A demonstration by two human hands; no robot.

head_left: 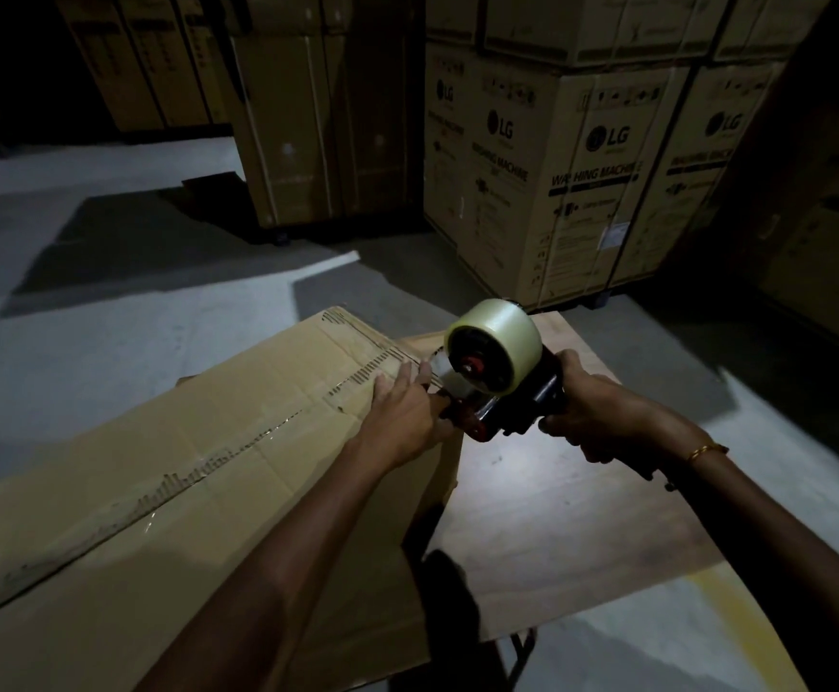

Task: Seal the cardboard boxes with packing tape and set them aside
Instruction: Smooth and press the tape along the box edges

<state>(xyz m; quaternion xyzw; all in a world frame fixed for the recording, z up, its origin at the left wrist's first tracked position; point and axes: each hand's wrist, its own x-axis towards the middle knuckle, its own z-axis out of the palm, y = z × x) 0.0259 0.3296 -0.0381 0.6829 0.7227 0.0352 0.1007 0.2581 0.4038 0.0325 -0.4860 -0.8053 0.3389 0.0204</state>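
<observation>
Gripping tape dispenser (500,392) by its handle: right hand (594,414), fingers curled | left hand (402,417): fingers straight, pressing tape end onto cardboard box (183,442) top near its right edge | box lies on wooden table (572,501), old tape along its centre seam | washing-machine cartons (572,182) stacked behind

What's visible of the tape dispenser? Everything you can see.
The tape dispenser is a handheld gun with a dark, red-accented frame carrying a fat roll of clear tape on a red hub. It is tilted, nose at the near end of the cardboard box top. The right hand grips its handle; the left hand lies at its nose, pressing the tape end.
</observation>
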